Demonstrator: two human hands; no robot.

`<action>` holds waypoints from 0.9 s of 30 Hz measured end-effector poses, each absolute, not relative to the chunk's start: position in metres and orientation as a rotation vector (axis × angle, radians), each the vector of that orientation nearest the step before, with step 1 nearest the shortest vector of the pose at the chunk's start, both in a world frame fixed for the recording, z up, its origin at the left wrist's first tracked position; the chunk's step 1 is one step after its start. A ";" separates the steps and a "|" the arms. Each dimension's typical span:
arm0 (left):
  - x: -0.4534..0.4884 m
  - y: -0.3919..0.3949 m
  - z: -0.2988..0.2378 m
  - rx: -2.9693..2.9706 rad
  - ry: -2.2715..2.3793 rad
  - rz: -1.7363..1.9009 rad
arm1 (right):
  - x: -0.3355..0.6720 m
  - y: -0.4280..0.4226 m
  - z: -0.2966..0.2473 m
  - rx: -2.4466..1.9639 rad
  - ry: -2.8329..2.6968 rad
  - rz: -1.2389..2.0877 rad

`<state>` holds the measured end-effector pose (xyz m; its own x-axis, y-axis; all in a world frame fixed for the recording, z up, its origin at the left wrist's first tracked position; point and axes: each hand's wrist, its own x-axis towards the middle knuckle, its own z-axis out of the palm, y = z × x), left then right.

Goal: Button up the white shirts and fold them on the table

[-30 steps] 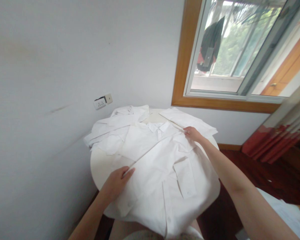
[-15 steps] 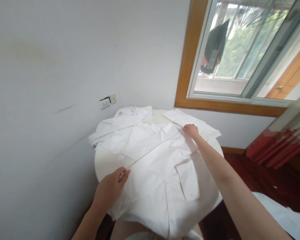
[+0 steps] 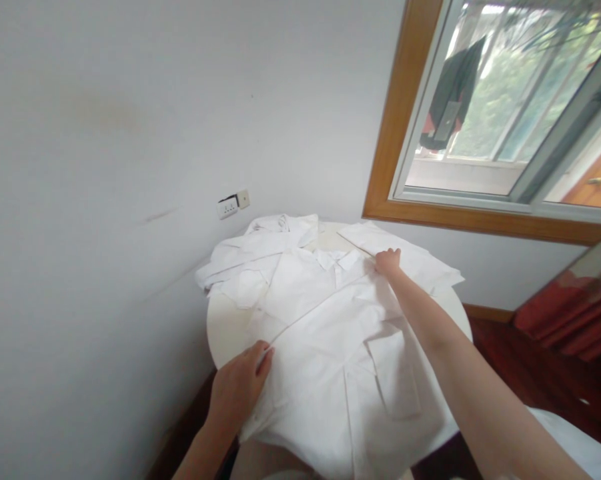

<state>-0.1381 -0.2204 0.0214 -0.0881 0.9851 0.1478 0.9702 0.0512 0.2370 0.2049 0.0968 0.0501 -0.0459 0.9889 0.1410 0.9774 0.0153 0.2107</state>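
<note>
A white shirt with a collar and a button placket lies spread over a round table, its lower part hanging toward me over the front edge. My left hand pinches the shirt at the near left, at one end of a slanting fold line. Toward the far right, my right hand is closed on the shirt fabric at the other end of that line. Between the two hands the cloth is drawn fairly straight. A loose rectangular flap of cloth lies on the shirt's right side.
A heap of white garments lies at the table's back left, and a folded white garment at its back right. Behind are a wall with a socket and a wood-framed window. A red curtain hangs at right.
The view has swung left, so everything sits further right. Both hands keep hold of the shirt, and its front hem has shifted slightly.
</note>
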 end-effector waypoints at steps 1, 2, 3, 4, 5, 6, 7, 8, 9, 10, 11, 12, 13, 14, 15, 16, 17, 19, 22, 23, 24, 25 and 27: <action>-0.138 -0.220 0.021 2.089 2.240 0.427 | 0.205 0.097 0.050 2.129 2.212 0.401; -0.139 -0.220 0.020 2.094 2.240 0.427 | 0.205 0.098 0.051 2.123 2.218 0.413; -0.139 -0.220 0.020 2.097 2.240 0.427 | 0.206 0.099 0.053 2.120 2.225 0.426; -0.139 -0.219 0.020 2.097 2.240 0.426 | 0.207 0.101 0.055 2.120 2.230 0.439; -0.139 -0.219 0.019 2.097 2.239 0.424 | 0.209 0.103 0.058 2.124 2.233 0.453; -0.139 -0.219 0.019 2.097 2.235 0.423 | 0.211 0.106 0.062 2.129 2.236 0.466; -0.139 -0.219 0.019 2.096 2.233 0.422 | 0.213 0.109 0.065 2.133 2.240 0.477; -0.139 -0.219 0.020 2.092 2.234 0.420 | 0.216 0.111 0.069 2.135 2.244 0.487; -0.139 -0.219 0.020 2.085 2.235 0.415 | 0.219 0.114 0.071 2.135 2.249 0.492; -0.139 -0.219 0.020 2.078 2.237 0.411 | 0.222 0.115 0.073 2.134 2.252 0.490; -0.139 -0.219 0.020 2.071 2.238 0.408 | 0.225 0.117 0.073 2.135 2.252 0.480; -0.139 -0.219 0.020 2.065 2.239 0.407 | 0.229 0.118 0.074 2.139 2.248 0.465; -0.139 -0.218 0.019 2.062 2.237 0.410 | 0.232 0.118 0.073 2.146 2.240 0.444; -0.139 -0.218 0.019 2.061 2.234 0.417 | 0.236 0.118 0.074 2.155 2.234 0.423; -0.140 -0.218 0.018 2.063 2.232 0.426 | 0.240 0.118 0.074 2.162 2.232 0.402; -0.140 -0.218 0.017 2.065 2.231 0.436 | 0.243 0.118 0.075 2.164 2.240 0.382; -0.140 -0.217 0.016 2.065 2.233 0.444 | 0.247 0.117 0.076 2.138 2.269 0.358; -0.141 -0.217 0.014 2.065 2.237 0.452 | 0.253 0.116 0.079 2.013 2.368 0.304; -0.141 -0.216 0.013 2.063 2.236 0.442 | 0.259 0.114 0.081 1.785 2.453 0.296; -0.141 -0.216 0.013 2.063 2.237 0.442 | 0.260 0.114 0.080 1.741 2.443 0.318; -0.141 -0.216 0.014 2.062 2.238 0.443 | 0.260 0.113 0.079 1.721 2.422 0.341; -0.141 -0.216 0.014 2.060 2.241 0.447 | 0.260 0.112 0.077 1.701 2.405 0.355; -0.141 -0.216 0.015 2.056 2.247 0.448 | 0.260 0.111 0.072 1.676 2.389 0.364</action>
<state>-0.1405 -0.2157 0.0154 -0.1069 0.9832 0.1478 0.9648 0.0667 0.2543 0.2600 0.1112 0.0722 -0.3368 0.9413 -0.0226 0.8918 0.3266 0.3130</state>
